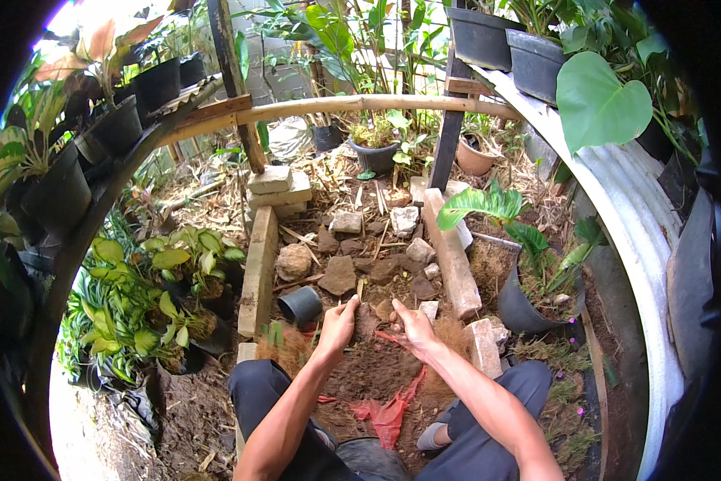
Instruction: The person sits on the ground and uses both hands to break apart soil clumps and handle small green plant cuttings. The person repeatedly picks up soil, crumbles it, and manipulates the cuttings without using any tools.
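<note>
Both hands hover above a heap of dark soil [366, 370] on a torn red plastic sheet [387, 415], between my knees. My left hand [337, 327] has its fingers drawn together at the tips. A pale sliver shows just beyond the tips, and I cannot tell whether it is held or lies behind. My right hand [414, 329] is half curled, thumb towards the stones; its palm side is partly hidden. Left of my left hand, a small black plastic pot [301, 305] lies tipped over. Brown fibre clumps [288, 355] flank the soil on both sides.
Stones [338, 275] lie ahead between two concrete posts [258, 273] [455, 258]. A bamboo rail [348, 104] crosses behind them. Potted leafy plants [120, 300] crowd the left; a large black pot [532, 300] and corrugated metal sheet [625, 180] stand right.
</note>
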`<state>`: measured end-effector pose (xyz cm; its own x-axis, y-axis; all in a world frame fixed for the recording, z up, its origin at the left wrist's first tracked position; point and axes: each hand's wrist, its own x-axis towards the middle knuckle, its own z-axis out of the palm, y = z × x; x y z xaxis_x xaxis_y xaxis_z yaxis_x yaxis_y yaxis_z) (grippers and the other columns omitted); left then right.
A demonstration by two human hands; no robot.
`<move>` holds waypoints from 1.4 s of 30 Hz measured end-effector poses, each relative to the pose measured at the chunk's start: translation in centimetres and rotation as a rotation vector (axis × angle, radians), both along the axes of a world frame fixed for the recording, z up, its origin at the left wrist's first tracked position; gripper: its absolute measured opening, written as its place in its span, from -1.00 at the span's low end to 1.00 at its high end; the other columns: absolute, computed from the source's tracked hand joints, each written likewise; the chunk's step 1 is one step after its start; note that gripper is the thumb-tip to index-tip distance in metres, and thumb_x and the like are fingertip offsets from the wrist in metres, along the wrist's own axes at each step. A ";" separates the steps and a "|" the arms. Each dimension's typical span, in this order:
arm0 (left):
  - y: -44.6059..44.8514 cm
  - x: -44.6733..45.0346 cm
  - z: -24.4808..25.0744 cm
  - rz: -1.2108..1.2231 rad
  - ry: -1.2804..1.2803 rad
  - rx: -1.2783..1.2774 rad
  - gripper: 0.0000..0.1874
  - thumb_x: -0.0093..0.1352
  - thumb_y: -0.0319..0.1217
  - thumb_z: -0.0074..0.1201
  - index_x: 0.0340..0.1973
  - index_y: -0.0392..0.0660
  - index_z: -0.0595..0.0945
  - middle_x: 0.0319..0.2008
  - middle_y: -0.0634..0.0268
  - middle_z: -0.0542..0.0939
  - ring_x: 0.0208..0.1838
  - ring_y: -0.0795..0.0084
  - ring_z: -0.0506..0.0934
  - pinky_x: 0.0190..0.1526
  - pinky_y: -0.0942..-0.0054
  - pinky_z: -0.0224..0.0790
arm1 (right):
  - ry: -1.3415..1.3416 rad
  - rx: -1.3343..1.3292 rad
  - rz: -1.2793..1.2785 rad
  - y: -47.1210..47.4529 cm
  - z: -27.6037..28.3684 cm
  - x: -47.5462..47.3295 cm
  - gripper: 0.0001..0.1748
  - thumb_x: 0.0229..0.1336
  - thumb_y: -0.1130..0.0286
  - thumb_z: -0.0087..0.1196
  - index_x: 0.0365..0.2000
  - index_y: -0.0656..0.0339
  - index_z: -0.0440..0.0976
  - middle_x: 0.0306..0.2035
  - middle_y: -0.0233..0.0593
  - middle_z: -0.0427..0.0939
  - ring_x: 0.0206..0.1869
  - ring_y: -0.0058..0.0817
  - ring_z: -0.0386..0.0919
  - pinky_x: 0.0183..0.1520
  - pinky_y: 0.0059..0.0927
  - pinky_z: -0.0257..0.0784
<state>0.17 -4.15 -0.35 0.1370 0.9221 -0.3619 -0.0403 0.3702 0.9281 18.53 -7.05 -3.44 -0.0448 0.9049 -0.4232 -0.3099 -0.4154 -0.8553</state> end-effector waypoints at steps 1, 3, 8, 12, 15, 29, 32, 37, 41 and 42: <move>0.1 -0.1 0.1 -0.011 0.012 0.022 -0.50 0.48 -0.09 -0.09 -0.21 -0.37 0.62 -0.38 0.29 0.63 -0.39 0.59 0.51 -0.30 0.52 0.35 | -0.046 0.012 0.001 0.1 -0.2 -0.2 -0.53 0.27 -0.05 0.03 -0.49 0.17 0.48 -0.70 -0.50 0.35 -0.74 -0.70 0.21 -0.70 -0.60 0.02; 0.3 -0.2 0.1 -0.022 0.003 -0.012 -0.48 0.47 -0.09 -0.08 -0.12 -0.42 0.62 -0.33 0.28 0.64 -0.32 0.61 0.49 -0.22 0.55 0.33 | -0.102 0.037 0.015 0.4 -0.6 -0.5 -0.53 0.29 -0.04 0.01 -0.51 0.17 0.46 -0.72 -0.50 0.34 -0.74 -0.68 0.21 -0.69 -0.59 0.03; 0.5 0.4 -0.1 -0.027 0.056 0.042 -0.49 0.47 -0.08 -0.08 -0.19 -0.38 0.62 -0.38 0.30 0.62 -0.39 0.60 0.49 -0.29 0.53 0.34 | -0.210 0.064 -0.069 0.2 -0.9 -1.5 -0.51 0.34 -0.02 -0.08 -0.52 0.17 0.41 -0.72 -0.52 0.32 -0.74 -0.70 0.19 -0.70 -0.61 0.02; 0.5 0.5 -0.3 -0.039 0.119 0.100 -0.48 0.48 -0.05 -0.09 -0.25 -0.36 0.62 -0.43 0.32 0.60 -0.43 0.61 0.47 -0.34 0.53 0.32 | -0.109 0.098 -0.182 0.6 -1.0 -1.5 -0.45 0.36 -0.06 -0.15 -0.50 0.20 0.46 -0.63 -0.42 0.44 -0.64 -0.63 0.34 -0.59 -0.56 0.24; 0.4 0.8 -0.2 -0.048 0.148 0.111 -0.47 0.48 -0.05 -0.10 -0.24 -0.36 0.63 -0.44 0.35 0.59 -0.43 0.63 0.45 -0.34 0.54 0.31 | -0.185 0.022 -0.200 1.1 -1.4 -0.7 -0.38 0.36 -0.11 -0.18 -0.59 0.21 0.44 -0.66 -0.43 0.39 -0.63 -0.65 0.33 -0.50 -0.42 0.34; -0.4 2.3 -0.4 -0.086 0.174 0.151 -0.39 0.46 0.00 -0.11 -0.10 -0.43 0.61 -0.34 0.13 0.67 -0.29 0.52 0.53 -0.15 0.45 0.37 | -0.196 -0.114 -0.285 1.8 -1.0 -1.2 -0.41 0.35 -0.09 -0.15 -0.13 0.32 0.47 -0.21 -0.24 0.56 -0.13 -0.53 0.49 -0.04 -0.35 0.41; -0.5 2.4 -0.1 -0.084 0.267 0.219 -0.39 0.47 0.00 -0.14 -0.16 -0.42 0.61 -0.41 0.09 0.65 -0.34 0.50 0.52 -0.20 0.37 0.37 | 0.085 -0.196 -0.187 1.5 -0.5 -1.3 -0.35 0.36 -0.09 -0.20 0.06 0.36 0.35 0.09 -0.16 0.45 0.14 -0.41 0.38 0.20 -0.26 0.27; -0.8 2.5 0.6 -0.029 0.479 0.347 -0.42 0.51 -0.06 -0.24 -0.35 -0.44 0.55 -0.55 -0.13 0.54 -0.46 0.28 0.53 -0.33 0.15 0.31 | 0.171 -0.137 -0.111 1.3 -0.1 -1.0 -0.46 0.34 0.00 -0.08 -0.02 0.33 0.41 0.01 -0.10 0.49 -0.04 -0.50 0.44 0.11 -0.36 0.29; -1.1 2.9 0.6 0.049 0.500 0.460 -0.51 0.53 -0.17 -0.28 -0.36 -0.41 0.51 -0.53 -0.27 0.50 -0.43 -0.16 0.51 -0.32 0.01 0.28 | 0.078 -0.013 -0.082 0.9 -0.2 -1.0 -0.57 0.37 0.15 -0.08 -0.05 0.36 0.44 -0.07 -0.24 0.56 -0.05 -0.52 0.49 0.09 -0.45 0.36; -1.2 3.0 0.5 0.054 0.504 0.469 -0.53 0.53 -0.19 -0.28 -0.34 -0.40 0.51 -0.52 -0.28 0.50 -0.40 -0.23 0.49 -0.31 -0.02 0.27 | 0.001 0.004 -0.112 0.9 -0.2 -1.3 -0.57 0.37 0.15 -0.07 -0.06 0.37 0.45 -0.10 -0.24 0.56 -0.08 -0.53 0.48 0.05 -0.47 0.36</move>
<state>3.17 -5.35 0.16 0.0063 0.9976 0.0694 0.4310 -0.0654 0.9000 17.27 -6.17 -3.66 0.0561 0.9061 -0.4194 -0.3552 -0.3745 -0.8565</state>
